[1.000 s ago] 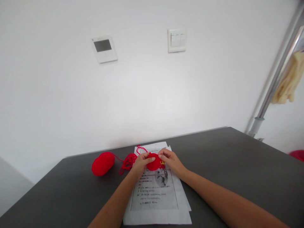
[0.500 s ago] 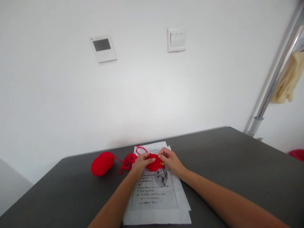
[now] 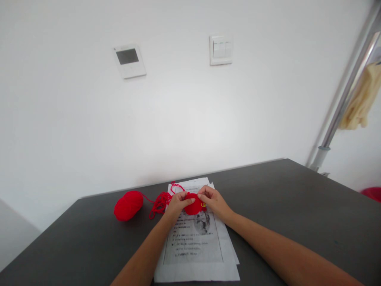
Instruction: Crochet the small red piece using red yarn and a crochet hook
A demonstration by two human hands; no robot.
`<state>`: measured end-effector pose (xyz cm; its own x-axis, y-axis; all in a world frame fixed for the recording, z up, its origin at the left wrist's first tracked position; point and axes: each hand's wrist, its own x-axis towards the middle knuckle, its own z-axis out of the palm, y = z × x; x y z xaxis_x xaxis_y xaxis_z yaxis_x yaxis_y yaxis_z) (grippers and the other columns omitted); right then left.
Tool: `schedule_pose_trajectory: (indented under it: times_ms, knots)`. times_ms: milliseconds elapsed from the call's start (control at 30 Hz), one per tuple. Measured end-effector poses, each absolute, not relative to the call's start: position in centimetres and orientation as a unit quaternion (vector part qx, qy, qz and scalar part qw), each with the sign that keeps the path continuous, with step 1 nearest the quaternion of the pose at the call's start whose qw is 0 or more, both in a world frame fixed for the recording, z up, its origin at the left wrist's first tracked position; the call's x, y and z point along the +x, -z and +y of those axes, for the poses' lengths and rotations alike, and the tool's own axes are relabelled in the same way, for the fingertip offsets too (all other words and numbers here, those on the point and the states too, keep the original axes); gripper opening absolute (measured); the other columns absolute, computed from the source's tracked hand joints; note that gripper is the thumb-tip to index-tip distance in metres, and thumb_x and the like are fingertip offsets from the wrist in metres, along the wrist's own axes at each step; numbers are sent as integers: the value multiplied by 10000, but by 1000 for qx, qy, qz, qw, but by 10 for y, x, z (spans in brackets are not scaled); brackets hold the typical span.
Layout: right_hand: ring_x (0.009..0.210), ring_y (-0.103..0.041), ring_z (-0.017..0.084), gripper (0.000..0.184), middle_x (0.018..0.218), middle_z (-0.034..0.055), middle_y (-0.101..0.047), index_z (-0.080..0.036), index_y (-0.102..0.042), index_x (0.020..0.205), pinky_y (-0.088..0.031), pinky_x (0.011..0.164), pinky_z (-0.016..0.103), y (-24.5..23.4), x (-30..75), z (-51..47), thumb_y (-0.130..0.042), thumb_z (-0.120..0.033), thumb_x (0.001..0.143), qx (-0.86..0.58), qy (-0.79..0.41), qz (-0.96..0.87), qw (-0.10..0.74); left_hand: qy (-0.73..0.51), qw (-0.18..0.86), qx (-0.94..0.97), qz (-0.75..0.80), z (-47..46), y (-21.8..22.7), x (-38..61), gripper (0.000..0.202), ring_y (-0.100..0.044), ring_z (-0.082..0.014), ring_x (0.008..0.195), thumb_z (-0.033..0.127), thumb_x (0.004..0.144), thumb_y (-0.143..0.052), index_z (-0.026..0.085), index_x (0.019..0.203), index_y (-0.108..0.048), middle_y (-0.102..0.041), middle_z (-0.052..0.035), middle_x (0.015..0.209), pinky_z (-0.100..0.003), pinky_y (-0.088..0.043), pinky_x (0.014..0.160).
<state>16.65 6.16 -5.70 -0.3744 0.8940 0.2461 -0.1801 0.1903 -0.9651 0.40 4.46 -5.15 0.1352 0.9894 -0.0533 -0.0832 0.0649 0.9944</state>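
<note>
In the lower middle of the frame, a red round piece (image 3: 195, 208) sits between the two hands, over the upper part of some printed sheets (image 3: 196, 272); whether it touches the paper is hard to tell. The left hand (image 3: 177, 203) has a narrow grip on its left side, thumb lying across the top. The right hand (image 3: 213, 200) pinches its upper right edge between thumb and finger; any thin tool there is too small to make out. A small yellow clip-like item (image 3: 204, 205) shows at the piece's right edge, beside the right hand. Left of the left hand, a tangle of red yarn (image 3: 160, 203) rests partly on the dark desk (image 3: 282, 198), with a strand running to a red yarn ball (image 3: 128, 205) farther left. On the white wall (image 3: 178, 119), a screen panel (image 3: 130, 61) hangs upper left and a switch plate (image 3: 220, 50) upper centre.
</note>
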Motion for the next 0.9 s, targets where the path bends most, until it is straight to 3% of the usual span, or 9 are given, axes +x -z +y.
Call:
schedule_pose_trajectory:
  times_ms: [600,900]
  knots:
    - [460,-385,76,144,519,-65,-451,-175,-488,655,-297,459,201,60,166,63,-569,-274,722,-291,-552,-614,484,-467,562,499,466,42,51,4,229,-585,-134,537,295,563,-757,133,687,-654,-680,-23,632,-240,-429,551]
    - [468,-395,79,144,524,-59,-460,-165,-548,697,-306,467,201,59,166,62,-570,-302,734,-292,-547,-623,477,-463,557,505,469,42,49,5,256,-576,-129,524,314,557,-759,124,680,-640,-669,-17,612,-234,-422,541]
